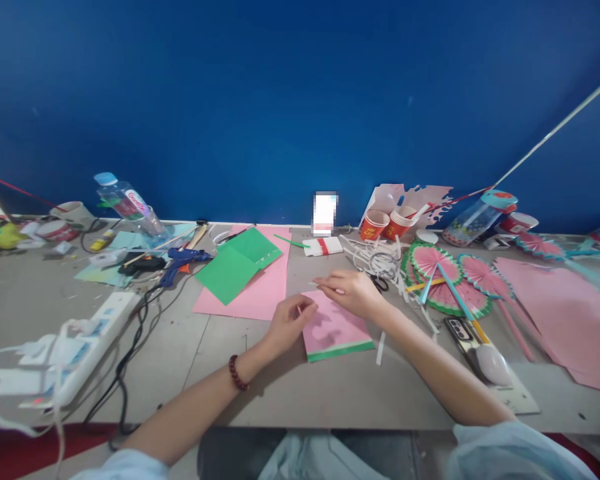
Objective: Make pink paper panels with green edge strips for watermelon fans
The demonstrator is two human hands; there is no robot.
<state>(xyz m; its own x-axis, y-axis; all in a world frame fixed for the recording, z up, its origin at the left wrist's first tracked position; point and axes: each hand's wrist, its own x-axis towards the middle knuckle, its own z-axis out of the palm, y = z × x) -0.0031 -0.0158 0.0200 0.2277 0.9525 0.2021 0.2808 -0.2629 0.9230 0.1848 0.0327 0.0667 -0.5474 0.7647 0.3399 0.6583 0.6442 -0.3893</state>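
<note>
A pink paper sheet (337, 330) with a green strip (343, 351) along its near edge lies flat in front of me. Over its left edge, my left hand (291, 321) is closed, with curled fingers and the thumb close to the fingertips. My right hand (355, 292) hovers over the far edge, its fingers pressed together and pointing left. Anything between the fingers of either hand is too small to make out. Shadows of the hands fall on the pink sheet. A thin white paper strip (381, 348) lies just right of it.
Green sheets (235, 267) rest on larger pink paper (267, 297). At left are a power strip (100, 340), a blue glue gun (183, 260) and a tilted bottle (130, 203). Paper cups (375, 225), scissors (380, 284), watermelon-patterned paper fans (437, 267) and a phone (463, 333) lie at right.
</note>
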